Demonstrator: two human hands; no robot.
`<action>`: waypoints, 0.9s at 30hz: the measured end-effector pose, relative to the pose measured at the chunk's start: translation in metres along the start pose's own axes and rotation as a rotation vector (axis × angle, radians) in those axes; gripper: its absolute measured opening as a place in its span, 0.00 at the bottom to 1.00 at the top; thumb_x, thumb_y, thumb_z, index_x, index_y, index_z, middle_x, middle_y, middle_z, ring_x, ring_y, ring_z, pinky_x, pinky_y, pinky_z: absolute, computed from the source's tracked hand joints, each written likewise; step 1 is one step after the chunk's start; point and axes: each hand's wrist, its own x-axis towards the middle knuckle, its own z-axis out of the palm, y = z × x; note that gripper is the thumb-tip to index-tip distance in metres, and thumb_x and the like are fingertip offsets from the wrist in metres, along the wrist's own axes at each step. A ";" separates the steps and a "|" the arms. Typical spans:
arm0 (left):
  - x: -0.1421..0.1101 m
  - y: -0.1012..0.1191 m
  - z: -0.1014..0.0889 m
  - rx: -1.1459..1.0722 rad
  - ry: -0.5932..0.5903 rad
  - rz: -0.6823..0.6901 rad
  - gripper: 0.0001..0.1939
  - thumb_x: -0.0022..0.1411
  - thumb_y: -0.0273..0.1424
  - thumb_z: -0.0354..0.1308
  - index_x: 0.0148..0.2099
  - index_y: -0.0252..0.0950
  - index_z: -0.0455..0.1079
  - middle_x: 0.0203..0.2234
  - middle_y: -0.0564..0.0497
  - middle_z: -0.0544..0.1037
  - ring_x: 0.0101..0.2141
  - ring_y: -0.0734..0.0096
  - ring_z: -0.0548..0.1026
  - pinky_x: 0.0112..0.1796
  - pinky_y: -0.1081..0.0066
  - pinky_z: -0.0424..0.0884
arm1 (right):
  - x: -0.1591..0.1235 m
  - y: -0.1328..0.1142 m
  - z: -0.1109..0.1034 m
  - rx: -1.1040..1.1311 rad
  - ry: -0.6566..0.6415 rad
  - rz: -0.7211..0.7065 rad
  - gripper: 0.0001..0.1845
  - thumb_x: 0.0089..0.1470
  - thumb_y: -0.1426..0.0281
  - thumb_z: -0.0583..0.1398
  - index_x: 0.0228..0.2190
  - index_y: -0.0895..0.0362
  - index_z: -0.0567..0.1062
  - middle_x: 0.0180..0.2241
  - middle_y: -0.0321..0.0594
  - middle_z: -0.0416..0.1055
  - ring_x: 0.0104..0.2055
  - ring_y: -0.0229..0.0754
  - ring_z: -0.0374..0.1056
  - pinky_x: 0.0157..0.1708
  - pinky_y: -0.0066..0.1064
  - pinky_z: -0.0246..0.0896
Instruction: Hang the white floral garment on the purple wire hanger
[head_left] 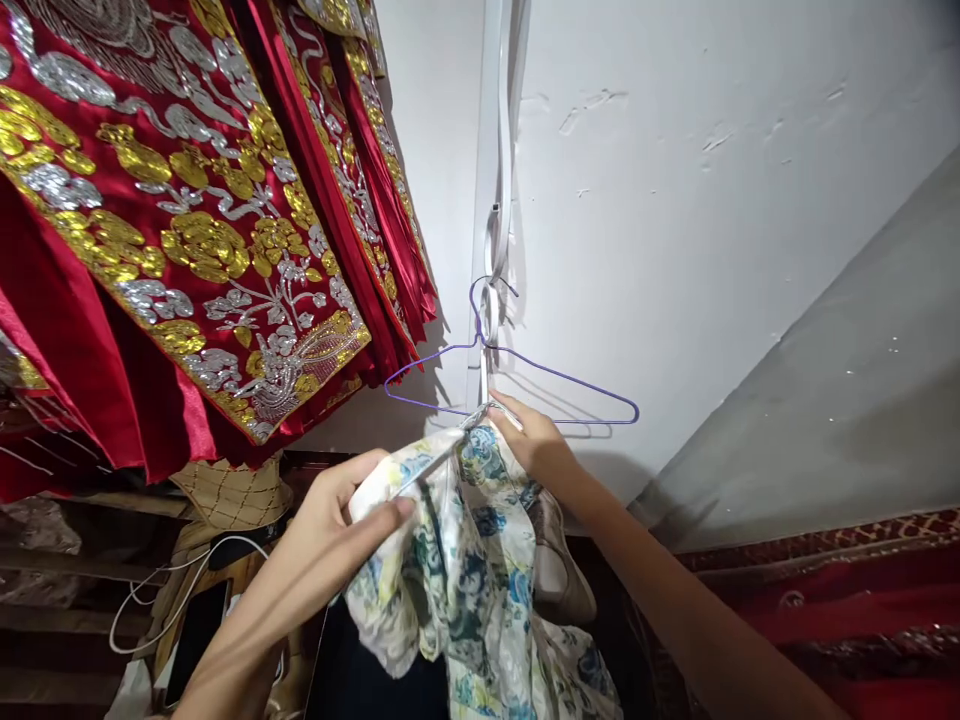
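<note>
The floral garment (487, 580) is soft, crinkled cloth; the purple hanger (540, 363) looks smooth and thin. At left, glossy satin-like red cloth (191, 410) bears glittering, bumpy sequins (206, 245). The far wall (660, 250) is matt, roughly chipped.

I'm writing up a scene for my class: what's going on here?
A person's left hand grips one side of a white floral garment, and the right hand holds it near the top. Just above, a purple wire hanger hangs before the white wall; red garments with gold and silver decoration hang at left.
</note>
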 end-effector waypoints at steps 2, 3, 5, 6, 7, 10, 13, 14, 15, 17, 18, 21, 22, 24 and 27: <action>0.012 -0.012 -0.004 0.299 0.063 0.052 0.05 0.61 0.31 0.55 0.32 0.37 0.67 0.24 0.54 0.68 0.26 0.71 0.65 0.28 0.75 0.58 | 0.000 0.014 0.006 -0.051 -0.032 -0.054 0.19 0.62 0.56 0.53 0.40 0.54 0.78 0.42 0.43 0.78 0.46 0.48 0.71 0.48 0.36 0.61; 0.018 -0.021 -0.006 0.470 0.066 0.046 0.05 0.59 0.28 0.53 0.31 0.37 0.67 0.24 0.54 0.68 0.27 0.70 0.66 0.29 0.74 0.59 | -0.002 0.020 0.005 -0.078 -0.031 -0.083 0.19 0.62 0.56 0.53 0.33 0.54 0.78 0.35 0.41 0.77 0.39 0.46 0.70 0.43 0.34 0.61; 0.028 -0.041 -0.009 0.782 0.001 -0.039 0.08 0.56 0.24 0.50 0.31 0.38 0.70 0.25 0.50 0.72 0.32 0.63 0.71 0.33 0.70 0.61 | -0.009 0.032 -0.004 -0.126 -0.024 -0.098 0.21 0.62 0.55 0.53 0.22 0.54 0.70 0.23 0.36 0.68 0.28 0.41 0.62 0.33 0.31 0.57; 0.032 -0.050 -0.010 0.907 -0.058 -0.103 0.11 0.56 0.23 0.49 0.32 0.38 0.73 0.27 0.47 0.75 0.36 0.58 0.73 0.35 0.68 0.63 | -0.014 0.036 -0.010 -0.139 -0.029 -0.086 0.24 0.62 0.55 0.53 0.19 0.54 0.65 0.19 0.33 0.61 0.25 0.39 0.57 0.29 0.30 0.53; 0.035 -0.059 -0.011 1.005 -0.120 -0.165 0.14 0.55 0.22 0.49 0.34 0.38 0.75 0.31 0.44 0.78 0.41 0.54 0.74 0.39 0.64 0.64 | -0.020 0.038 -0.018 -0.143 -0.044 -0.068 0.25 0.62 0.54 0.53 0.18 0.54 0.60 0.17 0.32 0.55 0.22 0.37 0.53 0.26 0.30 0.49; 0.040 -0.072 -0.017 1.180 -0.194 -0.280 0.21 0.55 0.21 0.48 0.43 0.39 0.79 0.47 0.39 0.78 0.53 0.43 0.70 0.47 0.54 0.64 | -0.037 0.032 -0.036 -0.136 -0.113 -0.016 0.27 0.62 0.53 0.54 0.19 0.54 0.55 0.17 0.30 0.47 0.21 0.35 0.47 0.23 0.31 0.42; 0.044 -0.065 -0.029 1.177 -0.046 -0.286 0.26 0.57 0.23 0.48 0.54 0.43 0.75 0.58 0.42 0.72 0.54 0.44 0.71 0.47 0.56 0.66 | -0.048 0.019 -0.044 -0.114 -0.130 0.035 0.25 0.62 0.54 0.55 0.21 0.55 0.56 0.19 0.31 0.48 0.23 0.35 0.48 0.24 0.31 0.42; 0.045 -0.061 -0.034 1.149 0.023 -0.279 0.28 0.58 0.24 0.47 0.59 0.44 0.72 0.59 0.42 0.71 0.53 0.46 0.73 0.46 0.58 0.67 | -0.050 0.015 -0.044 -0.102 -0.126 0.045 0.25 0.62 0.54 0.55 0.21 0.55 0.56 0.19 0.31 0.49 0.23 0.35 0.48 0.25 0.31 0.42; 0.048 -0.056 -0.039 1.113 0.086 -0.270 0.30 0.59 0.25 0.47 0.63 0.46 0.68 0.59 0.43 0.72 0.52 0.47 0.74 0.44 0.60 0.68 | -0.052 0.012 -0.044 -0.088 -0.120 0.052 0.25 0.63 0.54 0.55 0.21 0.55 0.56 0.20 0.31 0.49 0.23 0.35 0.48 0.25 0.31 0.42; 0.054 -0.048 -0.046 1.025 0.175 -0.259 0.29 0.61 0.29 0.47 0.64 0.47 0.66 0.53 0.44 0.77 0.48 0.47 0.77 0.41 0.62 0.68 | -0.055 0.008 -0.043 -0.054 -0.119 0.060 0.25 0.62 0.55 0.55 0.20 0.55 0.55 0.20 0.31 0.49 0.24 0.35 0.48 0.25 0.31 0.42; 0.059 -0.047 -0.049 0.973 0.199 -0.248 0.27 0.62 0.31 0.47 0.61 0.47 0.69 0.48 0.44 0.80 0.46 0.47 0.78 0.40 0.63 0.68 | -0.056 0.007 -0.042 -0.039 -0.123 0.062 0.25 0.62 0.55 0.55 0.20 0.55 0.55 0.20 0.31 0.48 0.24 0.35 0.48 0.25 0.31 0.42; 0.078 -0.048 -0.048 0.742 0.252 -0.107 0.19 0.63 0.35 0.48 0.49 0.42 0.78 0.40 0.46 0.83 0.43 0.51 0.78 0.40 0.64 0.69 | -0.062 0.006 -0.041 -0.010 -0.122 0.053 0.25 0.62 0.57 0.55 0.20 0.55 0.52 0.20 0.31 0.46 0.23 0.35 0.47 0.25 0.31 0.41; 0.084 -0.048 -0.045 0.631 0.260 -0.027 0.18 0.62 0.35 0.50 0.48 0.40 0.78 0.41 0.46 0.82 0.44 0.52 0.78 0.42 0.65 0.69 | -0.064 0.006 -0.041 0.000 -0.114 0.040 0.25 0.62 0.57 0.55 0.21 0.55 0.52 0.20 0.31 0.46 0.23 0.35 0.46 0.25 0.31 0.41; 0.095 -0.044 -0.035 0.357 0.249 0.119 0.17 0.59 0.35 0.54 0.48 0.37 0.77 0.44 0.46 0.82 0.45 0.55 0.77 0.44 0.66 0.70 | -0.067 0.004 -0.039 0.039 -0.109 0.010 0.25 0.63 0.59 0.55 0.21 0.55 0.51 0.20 0.31 0.45 0.23 0.34 0.45 0.25 0.31 0.40; 0.097 -0.024 -0.017 -0.013 0.239 0.187 0.20 0.57 0.37 0.59 0.50 0.34 0.75 0.44 0.45 0.81 0.41 0.59 0.78 0.41 0.68 0.72 | -0.069 0.001 -0.034 0.117 -0.124 0.007 0.25 0.64 0.58 0.53 0.21 0.55 0.50 0.20 0.31 0.44 0.23 0.34 0.45 0.25 0.31 0.40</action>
